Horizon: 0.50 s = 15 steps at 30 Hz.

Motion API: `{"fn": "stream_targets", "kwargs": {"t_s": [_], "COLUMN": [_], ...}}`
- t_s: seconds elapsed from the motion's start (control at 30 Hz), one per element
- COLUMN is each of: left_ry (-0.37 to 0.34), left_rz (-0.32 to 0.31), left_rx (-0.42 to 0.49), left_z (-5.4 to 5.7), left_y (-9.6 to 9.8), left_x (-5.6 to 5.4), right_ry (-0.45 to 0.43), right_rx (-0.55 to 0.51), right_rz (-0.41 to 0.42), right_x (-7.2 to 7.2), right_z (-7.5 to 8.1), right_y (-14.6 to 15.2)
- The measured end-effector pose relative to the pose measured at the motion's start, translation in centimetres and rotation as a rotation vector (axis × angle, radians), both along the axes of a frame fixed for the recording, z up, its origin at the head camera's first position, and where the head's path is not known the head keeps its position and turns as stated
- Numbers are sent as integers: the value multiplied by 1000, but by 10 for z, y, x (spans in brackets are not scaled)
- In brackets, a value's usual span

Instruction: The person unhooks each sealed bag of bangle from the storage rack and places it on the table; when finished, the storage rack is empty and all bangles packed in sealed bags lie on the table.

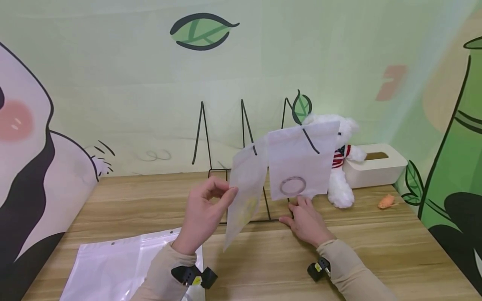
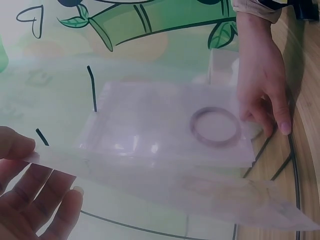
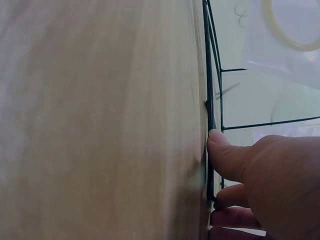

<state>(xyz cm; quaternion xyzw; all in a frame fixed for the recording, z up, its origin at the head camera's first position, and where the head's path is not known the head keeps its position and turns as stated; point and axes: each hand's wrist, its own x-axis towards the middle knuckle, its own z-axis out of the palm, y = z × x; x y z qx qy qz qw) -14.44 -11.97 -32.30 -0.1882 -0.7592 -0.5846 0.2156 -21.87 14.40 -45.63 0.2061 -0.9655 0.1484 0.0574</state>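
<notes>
With my left hand (image 1: 205, 215) pinching a hanging bag (image 1: 246, 177) and my right hand (image 1: 308, 221) gripping the rack (image 3: 210, 170), tugging could tip it toward the table's (image 1: 406, 246) near edge.

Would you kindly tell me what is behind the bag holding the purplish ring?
In the head view, part of a white plush bear shows behind the bag, which hides the rest.

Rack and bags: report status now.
Left grip pinching yellow-ring bag. Right grip holding base of rack. Purple-ring bag hanging on right hook. White toy bear close behind it.
</notes>
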Motion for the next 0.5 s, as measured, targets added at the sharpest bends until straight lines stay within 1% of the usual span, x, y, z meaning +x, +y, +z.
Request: {"fn": "stream_targets", "kwargs": {"t_s": [0.23, 0.5], "left_ry": [5, 18], "left_rz": [-2, -7], "left_rx": [-6, -15], "left_z": [0, 0], "left_y": [0, 1], "left_x": [5, 10], "right_ry": [15, 2], "right_rx": [1, 2], "right_rz": [3, -4], "right_x": [0, 0], "right_z": [0, 1], "right_y": [0, -1]}}
